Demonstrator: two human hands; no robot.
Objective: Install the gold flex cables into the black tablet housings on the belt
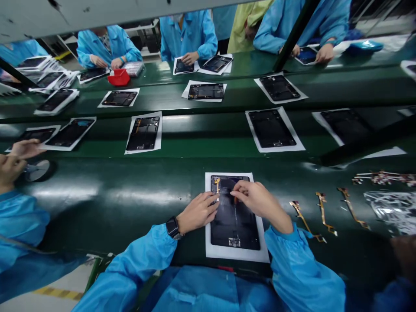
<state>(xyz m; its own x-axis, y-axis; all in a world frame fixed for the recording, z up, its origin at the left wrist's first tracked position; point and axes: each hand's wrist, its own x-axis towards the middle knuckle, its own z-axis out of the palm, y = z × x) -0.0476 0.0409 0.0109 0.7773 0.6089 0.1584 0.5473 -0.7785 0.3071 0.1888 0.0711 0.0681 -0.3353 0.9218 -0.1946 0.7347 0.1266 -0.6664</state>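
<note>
Wears a blue smock [201,288] nearest the camera, at six o'clock, and reaches both arms toward a black tablet panel [227,229], taken as the clock's centre and lying flat on a white sheet [237,255]. Lays the left hand [199,210] over the panel's left edge, at nine o'clock, fingers bent and close together, near a gold flex strip [218,184]; cannot tell the pressure. Pinches with thumb and forefinger of the right hand [256,197], at one o'clock, seemingly on a small orange piece [235,200].

Might crease the piece by pulling unevenly, or skew the panel by leaning too hard from nine o'clock. Could sweep aside the three loose flex cables [321,210] at three o'clock with a careless right sleeve [299,260].

Shows the widest sheet margin at six o'clock, the thinnest at twelve. Offers the freest moving room toward ten, across the green bench [113,195], short of a neighbour's hand [27,148]. Is tighter at three, toward the cables.
</note>
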